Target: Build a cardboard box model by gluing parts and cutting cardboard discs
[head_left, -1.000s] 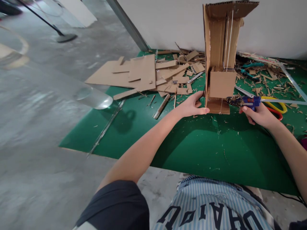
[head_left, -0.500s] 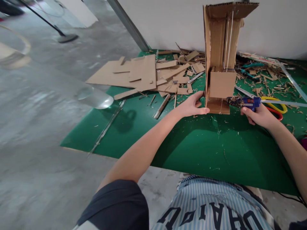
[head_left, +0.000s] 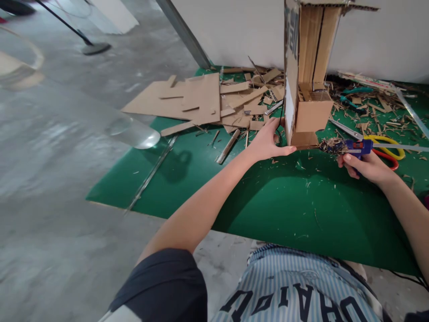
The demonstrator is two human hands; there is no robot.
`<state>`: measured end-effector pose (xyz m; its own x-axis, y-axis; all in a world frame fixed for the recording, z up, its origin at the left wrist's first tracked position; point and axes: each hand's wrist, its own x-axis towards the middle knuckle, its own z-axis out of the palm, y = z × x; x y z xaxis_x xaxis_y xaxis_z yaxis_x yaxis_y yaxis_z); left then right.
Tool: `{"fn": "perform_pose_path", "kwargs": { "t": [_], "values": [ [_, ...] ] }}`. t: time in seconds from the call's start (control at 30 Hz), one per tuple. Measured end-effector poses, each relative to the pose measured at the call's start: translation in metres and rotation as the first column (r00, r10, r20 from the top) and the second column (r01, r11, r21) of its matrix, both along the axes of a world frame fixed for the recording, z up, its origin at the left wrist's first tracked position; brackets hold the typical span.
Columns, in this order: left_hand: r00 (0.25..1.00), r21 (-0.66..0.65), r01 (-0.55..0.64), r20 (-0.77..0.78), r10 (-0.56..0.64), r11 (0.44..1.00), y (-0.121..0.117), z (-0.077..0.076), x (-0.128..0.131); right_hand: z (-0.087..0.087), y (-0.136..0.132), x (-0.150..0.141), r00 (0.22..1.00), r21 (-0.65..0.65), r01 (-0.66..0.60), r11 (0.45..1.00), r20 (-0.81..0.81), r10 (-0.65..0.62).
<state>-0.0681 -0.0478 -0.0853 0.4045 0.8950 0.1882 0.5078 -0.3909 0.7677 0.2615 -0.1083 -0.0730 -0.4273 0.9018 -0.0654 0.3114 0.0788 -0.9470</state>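
1. Green table (head_left: 268,197), strewn with cardboard scraps (head_left: 203,98).
2. Over the table, roughly upright: cardboard structure (head_left: 314,116); likely light, stiff along folds, easily crushed; best taken low, by the side wall.
3. Glue gun (head_left: 363,146), front end by the structure's base, contact unclear; probably hot there, safe by the handle only.
4. Left hand (head_left: 266,142), grasping the structure's lower left wall.
5. Right hand (head_left: 371,169), wrapped around the glue gun's handle.

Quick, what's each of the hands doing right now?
Left hand: holding the cardboard structure low on its left side.
Right hand: closed around the blue glue gun.
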Motion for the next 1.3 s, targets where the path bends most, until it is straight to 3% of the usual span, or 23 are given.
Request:
{"fn": "perform_pose_path", "kwargs": {
  "t": [1.3],
  "values": [
    [0.998,0.030,-0.059,-0.003,0.059,0.998,0.0019,-0.0019,0.0003,-0.0081,-0.0007,-0.0002,0.997,-0.032,0.056,0.998,0.057,-0.054]
  ]
}}
